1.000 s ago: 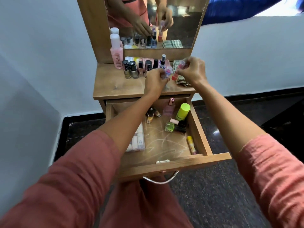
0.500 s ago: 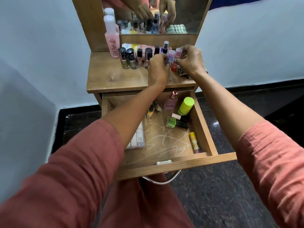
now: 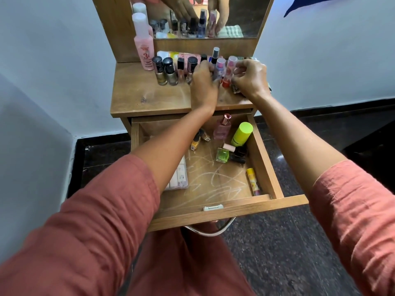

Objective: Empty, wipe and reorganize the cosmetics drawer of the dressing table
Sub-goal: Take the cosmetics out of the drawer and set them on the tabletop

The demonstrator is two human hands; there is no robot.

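Observation:
The wooden drawer (image 3: 213,212) stands pulled out under the dressing table top (image 3: 149,97). Inside lie a pink perfume bottle (image 3: 223,127), a lime-green tube (image 3: 242,134), a green nail polish (image 3: 222,155), a yellow polish (image 3: 196,143), a yellow lip balm (image 3: 253,181) and a clear case (image 3: 179,178). On the table top my left hand (image 3: 204,82) grips a small purple-capped bottle (image 3: 220,66) upright. My right hand (image 3: 250,79) pinches a slim pink-and-red tube (image 3: 229,69) standing beside it.
A row of nail polishes (image 3: 168,71) and a tall pink bottle (image 3: 144,45) stand at the back left of the top, below the mirror (image 3: 245,16). A folded cloth (image 3: 268,87) lies behind my right hand. White scribbles mark the drawer floor (image 3: 213,182).
Both hands have carried the two small tubes from above the table's front edge back toward the row of bottles and lowered them upright onto the top.

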